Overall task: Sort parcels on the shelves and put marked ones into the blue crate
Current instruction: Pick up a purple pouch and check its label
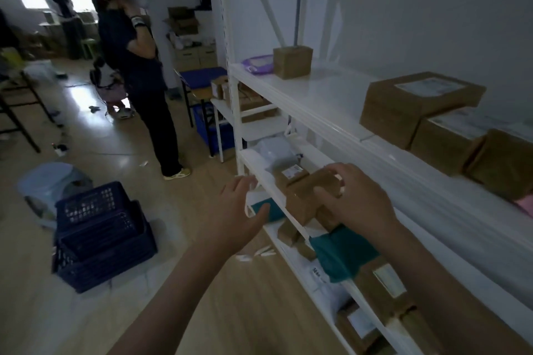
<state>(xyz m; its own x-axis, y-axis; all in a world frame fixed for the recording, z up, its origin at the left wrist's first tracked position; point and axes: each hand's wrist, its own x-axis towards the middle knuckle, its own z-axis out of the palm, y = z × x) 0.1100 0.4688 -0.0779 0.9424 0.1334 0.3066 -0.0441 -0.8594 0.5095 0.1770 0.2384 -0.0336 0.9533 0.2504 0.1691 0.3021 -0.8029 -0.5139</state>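
A bystander [138,72] stands at 11 o'clock; the blue crate [103,236] sits on the floor at 9. The right hand [357,199] holds its grip around a brown parcel [314,190] on the middle shelf [268,181]. The left hand [242,210] hovers at the shelf's edge, fingers spread and holding nothing.

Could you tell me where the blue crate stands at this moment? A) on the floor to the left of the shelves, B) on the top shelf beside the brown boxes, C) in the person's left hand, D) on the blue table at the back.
A: the blue crate sits on the wooden floor left of the white shelves, and neither hand touches it.
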